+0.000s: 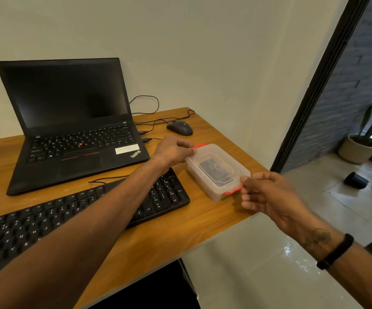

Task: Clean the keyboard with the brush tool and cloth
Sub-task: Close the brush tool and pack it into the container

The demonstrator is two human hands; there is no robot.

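the desk (162, 237) is wood-look with a warm, smooth, faintly satin grain. the box (217, 172) is cloudy translucent plastic with bright red plastic clips (233, 191). the keyboard (47, 221) is matt black plastic, as is the laptop (73, 134), whose screen shows a dull sheen. the mouse (180, 127) is dark, slightly glossy plastic. the floor (258, 270) tiles are pale and glossy with reflections.
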